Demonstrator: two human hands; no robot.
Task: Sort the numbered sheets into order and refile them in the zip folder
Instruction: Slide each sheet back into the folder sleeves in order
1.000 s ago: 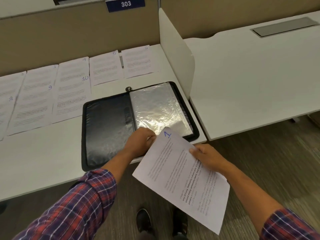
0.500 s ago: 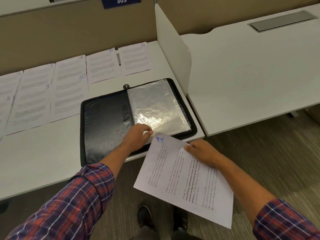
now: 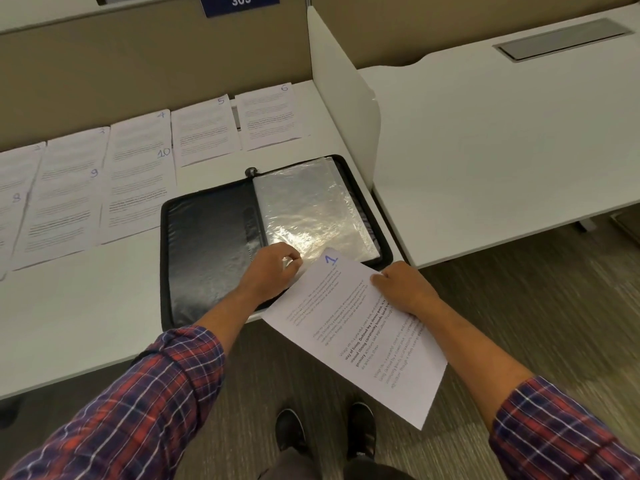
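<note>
A black zip folder (image 3: 207, 251) lies open on the white desk (image 3: 86, 306), its clear plastic sleeves (image 3: 308, 209) on the right half. My left hand (image 3: 273, 271) pinches the near edge of the top sleeve. My right hand (image 3: 405, 289) grips the sheet marked 1 (image 3: 356, 334), held tilted over the desk's front edge, its top corner at the sleeve's near edge. Several numbered sheets lie in rows behind and to the left of the folder, among them sheet 10 (image 3: 138, 188), sheet 5 (image 3: 204, 129) and sheet 6 (image 3: 270, 119).
A white divider panel (image 3: 343, 98) stands right of the folder. Beyond it is a second white desk (image 3: 502, 140) with a grey cable hatch (image 3: 561, 38). A beige partition with a blue 303 sign (image 3: 239, 3) backs the desk. My shoes (image 3: 325, 434) are on the carpet below.
The sheet marked 1 has shifted slightly toward the folder's near edge with my right hand. My left hand has stayed at the sleeve's near edge.
</note>
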